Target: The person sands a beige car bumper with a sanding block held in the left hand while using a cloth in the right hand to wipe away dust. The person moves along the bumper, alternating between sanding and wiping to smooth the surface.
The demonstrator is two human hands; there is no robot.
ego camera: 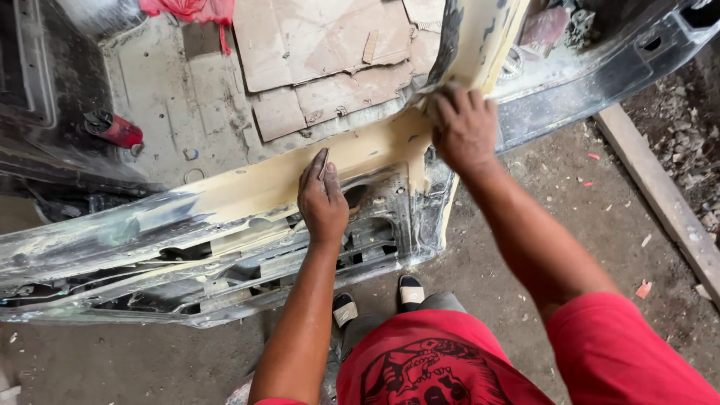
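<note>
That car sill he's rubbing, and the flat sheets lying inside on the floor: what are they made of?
The sill looks like bare sheet metal, shiny grey where exposed, coated with matte cream filler, probably body putty. The flat sheets look like cardboard: brown, dull, torn edges. The right hand presses something grey, perhaps sandpaper.

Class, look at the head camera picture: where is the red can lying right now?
The red can lies on its side at the far left of the head view, on the dusty vehicle floor, left of the cardboard sheets and well away from both hands.
</note>
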